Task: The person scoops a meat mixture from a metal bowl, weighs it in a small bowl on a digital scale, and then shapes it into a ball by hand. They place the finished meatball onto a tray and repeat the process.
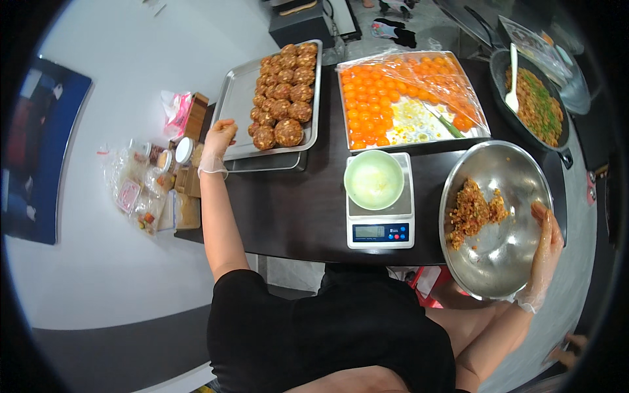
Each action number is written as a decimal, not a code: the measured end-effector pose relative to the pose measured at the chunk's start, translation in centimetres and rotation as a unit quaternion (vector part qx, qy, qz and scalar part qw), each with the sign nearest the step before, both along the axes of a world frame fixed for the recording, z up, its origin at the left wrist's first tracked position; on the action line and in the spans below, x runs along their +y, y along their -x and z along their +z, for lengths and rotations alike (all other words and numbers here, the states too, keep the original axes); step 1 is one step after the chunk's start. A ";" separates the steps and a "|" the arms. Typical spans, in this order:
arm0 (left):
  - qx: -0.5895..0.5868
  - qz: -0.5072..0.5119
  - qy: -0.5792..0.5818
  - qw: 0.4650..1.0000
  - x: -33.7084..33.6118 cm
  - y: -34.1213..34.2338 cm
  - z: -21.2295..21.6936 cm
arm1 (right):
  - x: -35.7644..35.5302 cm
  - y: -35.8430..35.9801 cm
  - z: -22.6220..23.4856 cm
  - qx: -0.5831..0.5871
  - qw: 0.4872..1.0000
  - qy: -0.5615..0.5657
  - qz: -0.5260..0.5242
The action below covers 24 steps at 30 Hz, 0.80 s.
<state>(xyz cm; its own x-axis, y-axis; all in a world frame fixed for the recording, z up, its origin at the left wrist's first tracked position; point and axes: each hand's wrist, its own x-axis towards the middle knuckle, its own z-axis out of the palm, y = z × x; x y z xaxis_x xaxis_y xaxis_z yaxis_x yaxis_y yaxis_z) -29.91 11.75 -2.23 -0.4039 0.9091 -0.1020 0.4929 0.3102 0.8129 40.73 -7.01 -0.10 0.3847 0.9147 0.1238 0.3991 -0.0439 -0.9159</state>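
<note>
My left hand (221, 137), in a clear plastic glove, is closed at the near left corner of a metal tray (237, 98). Whether it grips the rim or something small is hidden. Brown filling balls (282, 92) stand in rows on that tray's right side. On the right, my gloved right hand (545, 252) holds the rim of a steel mixing bowl (504, 262), fingertips over its inner wall. A loose brown, crumbly filling (473, 213) lies in the bowl. Between my hands, a pale green bowl (374, 180) rests on a digital scale (381, 234).
Orange egg yolks (367, 98) fill much of a tray partly covered with plastic film (426, 65). A frying pan (534, 98) at far right holds browned food, chopped greens and a white spatula (513, 78). Jars (184, 150) and bagged goods (134, 190) line the left.
</note>
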 end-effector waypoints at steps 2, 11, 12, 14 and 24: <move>-0.011 -0.036 0.027 0.999 -0.9 -0.5 -1.2 | 0.0 0.3 0.2 -0.014 1.000 0.027 -0.004; 0.008 -0.140 -0.001 0.990 -1.5 -1.6 -2.7 | 1.0 0.3 -0.2 -0.072 0.995 0.060 0.041; 0.017 -0.117 0.016 0.993 -1.9 -2.0 -2.3 | 1.0 0.4 -0.2 -0.077 0.994 0.062 0.040; -0.016 -0.112 0.017 0.993 -2.4 -1.6 -1.9 | 1.0 0.4 0.0 -0.086 0.994 0.059 0.042; 0.029 -0.138 0.027 0.990 -2.1 -2.2 -2.4 | 1.0 0.3 0.3 -0.099 0.991 0.058 0.067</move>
<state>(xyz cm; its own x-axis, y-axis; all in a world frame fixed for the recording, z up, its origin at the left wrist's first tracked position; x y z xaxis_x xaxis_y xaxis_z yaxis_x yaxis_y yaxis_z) -27.71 9.67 -4.65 -0.1481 0.9794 -0.1375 0.6103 0.1999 0.7666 40.39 -6.01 0.18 0.2380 0.9683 0.0762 0.5805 -0.0789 -0.8104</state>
